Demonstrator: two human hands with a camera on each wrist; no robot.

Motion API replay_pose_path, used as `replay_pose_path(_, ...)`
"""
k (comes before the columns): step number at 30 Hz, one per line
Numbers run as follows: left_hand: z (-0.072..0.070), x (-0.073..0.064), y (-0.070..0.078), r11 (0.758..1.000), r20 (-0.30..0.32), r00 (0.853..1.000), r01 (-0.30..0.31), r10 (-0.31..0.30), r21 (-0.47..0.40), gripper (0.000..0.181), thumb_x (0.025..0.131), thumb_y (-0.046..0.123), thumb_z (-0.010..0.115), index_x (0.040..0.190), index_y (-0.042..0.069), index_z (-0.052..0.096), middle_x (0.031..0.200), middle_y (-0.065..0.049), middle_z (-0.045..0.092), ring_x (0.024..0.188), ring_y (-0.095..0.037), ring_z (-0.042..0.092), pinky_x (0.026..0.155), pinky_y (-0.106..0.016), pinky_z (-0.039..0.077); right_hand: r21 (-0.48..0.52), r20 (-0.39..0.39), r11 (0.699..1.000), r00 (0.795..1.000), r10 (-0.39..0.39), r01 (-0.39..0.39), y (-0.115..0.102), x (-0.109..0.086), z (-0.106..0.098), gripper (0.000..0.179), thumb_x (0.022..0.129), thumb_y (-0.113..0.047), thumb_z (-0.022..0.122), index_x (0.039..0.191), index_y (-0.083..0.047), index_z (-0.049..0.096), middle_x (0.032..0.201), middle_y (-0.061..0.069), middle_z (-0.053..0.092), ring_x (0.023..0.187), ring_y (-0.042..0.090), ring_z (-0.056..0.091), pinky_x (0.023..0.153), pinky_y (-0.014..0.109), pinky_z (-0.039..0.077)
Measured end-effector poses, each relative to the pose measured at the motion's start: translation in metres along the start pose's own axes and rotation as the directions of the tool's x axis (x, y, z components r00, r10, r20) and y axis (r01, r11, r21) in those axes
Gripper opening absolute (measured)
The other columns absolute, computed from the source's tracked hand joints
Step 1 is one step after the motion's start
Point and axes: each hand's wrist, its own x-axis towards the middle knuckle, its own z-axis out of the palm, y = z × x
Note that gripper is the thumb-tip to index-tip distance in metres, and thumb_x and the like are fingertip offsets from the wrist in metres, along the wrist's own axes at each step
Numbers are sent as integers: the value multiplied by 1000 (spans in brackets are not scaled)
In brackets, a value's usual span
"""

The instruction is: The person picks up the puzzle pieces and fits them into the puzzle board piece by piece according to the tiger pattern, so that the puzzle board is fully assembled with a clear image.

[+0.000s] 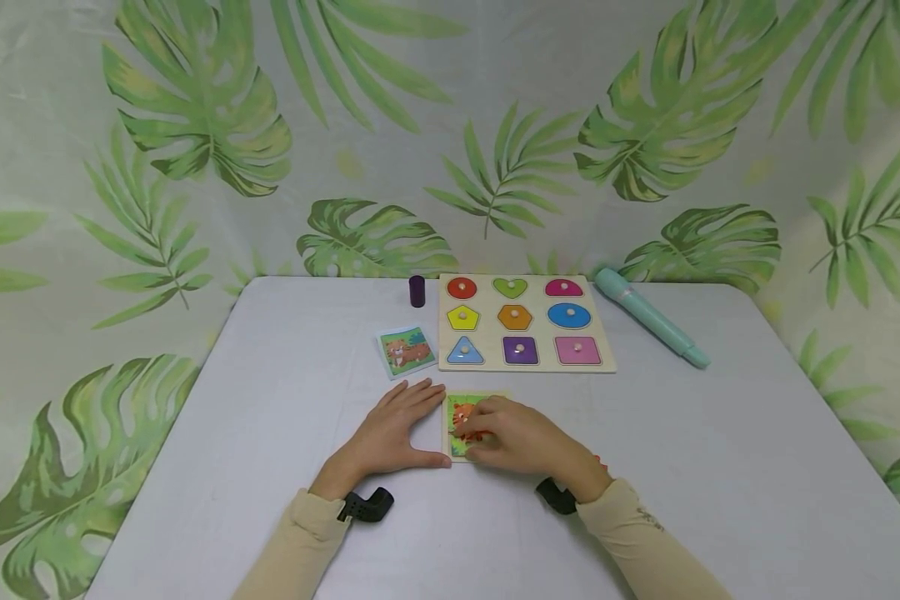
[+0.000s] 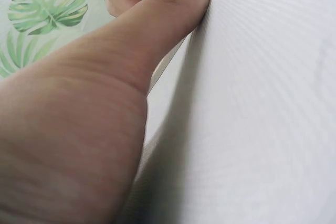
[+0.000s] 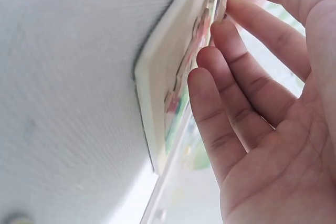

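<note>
A small wooden jigsaw board (image 1: 446, 425) with an orange tiger on a green background lies in front of the person. The left hand (image 1: 393, 429) rests flat along its left side, with thumb and fingers spread and their tips at the board's edge. Over the board's right part, the right hand (image 1: 517, 437) has its thumb and index finger close together, pinching what looks like a puzzle piece (image 3: 224, 3) at the picture. Its other fingers are loosely bent in the right wrist view. Bare wood of the jigsaw board (image 3: 157, 85) shows at the near corner there.
Beyond the hands lie a tiger picture card (image 1: 407, 350) and a knobbed shape board (image 1: 490, 333). A dark purple cylinder (image 1: 417, 292) stands near the table's back edge, and a teal marker-like tube (image 1: 648, 318) lies at right. Something red (image 1: 602, 461) peeks out behind the right wrist.
</note>
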Motion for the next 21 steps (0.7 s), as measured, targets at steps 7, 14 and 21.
replay_pose_path(7, 1, 1, -1, 1000, -5, 1000, -5, 5, 4, 104, 80, 72, 74, 159, 12, 41, 165, -1, 39, 158, -22, 24, 132, -47, 12, -15, 4, 1000, 1000, 4, -4, 0, 2, 2, 27, 92, -33, 77, 118, -26, 79, 113, -8, 68, 106, 10, 59, 96, 34, 59)
replay_pose_path(14, 1, 1, -1, 1000, -4, 1000, -2, 2, 9, 104, 81, 71, 74, 159, 12, 40, 165, 0, 39, 158, -21, 24, 132, -46, 11, -21, -2, 1000, 1000, -8, 7, -1, 4, 3, 25, 92, -32, 77, 116, -26, 80, 111, -7, 69, 105, 10, 60, 95, 35, 59)
replay_pose_path(21, 2, 1, -1, 1000, -1, 1000, -2, 2, 6, 104, 81, 70, 75, 160, 12, 40, 165, -1, 39, 158, -21, 24, 132, -46, 11, -18, 1, 1000, 1000, -6, 6, -1, 5, 5, 24, 93, -32, 76, 116, -25, 80, 112, -7, 69, 106, 11, 60, 96, 35, 59)
